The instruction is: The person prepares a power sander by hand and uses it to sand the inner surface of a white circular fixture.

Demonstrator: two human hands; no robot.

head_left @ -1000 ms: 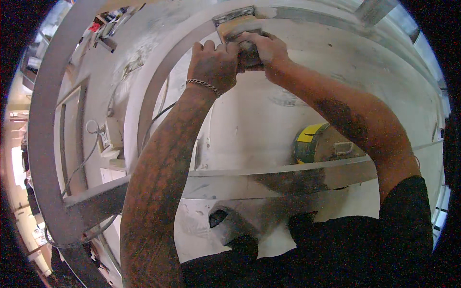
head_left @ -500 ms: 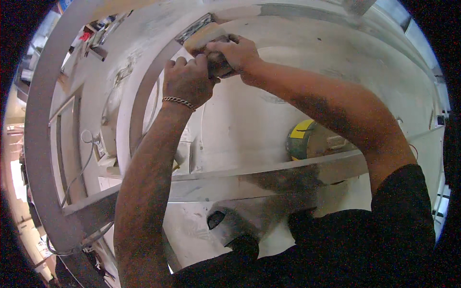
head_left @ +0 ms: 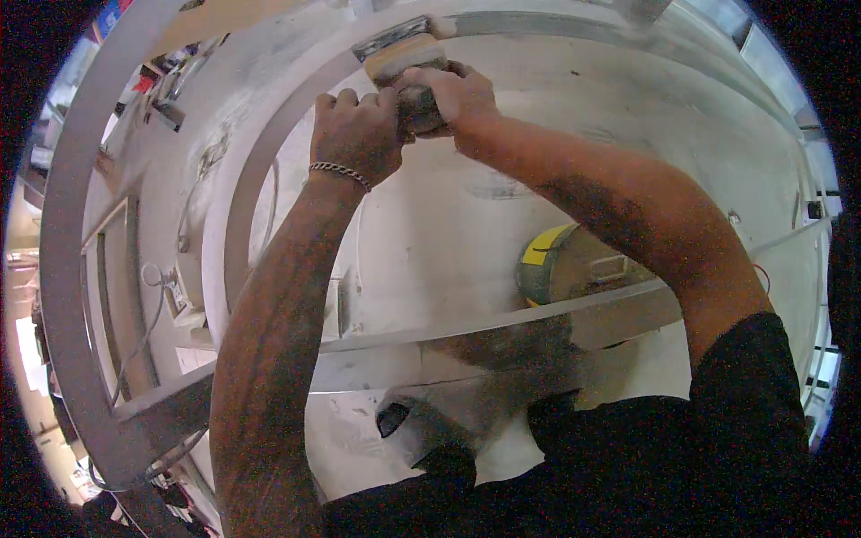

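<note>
Both my hands are at a wide, flat tool (head_left: 404,58) with a dark grey front strip, a tan band and a dark rear part; its exact kind is unclear. My right hand (head_left: 453,100) is closed round the rear part from the right. My left hand (head_left: 359,139), with a chain bracelet at the wrist, has curled fingers and grips the rear from the left. Its thumb is mostly hidden. The tool's front end lies at the far corner of a pale grey frame (head_left: 247,197), against its bar.
A near bar (head_left: 502,318) of the frame crosses in front of me. Beyond it on the floor stands a round drum (head_left: 549,260) with a yellow label. A cable (head_left: 161,309) hangs at left, by a small wooden frame (head_left: 115,296). Assorted items (head_left: 166,90) lie at far left.
Both hands and the tool have moved slightly right and away from me along the frame's far corner. The view has shifted a little; the grip looks the same.
</note>
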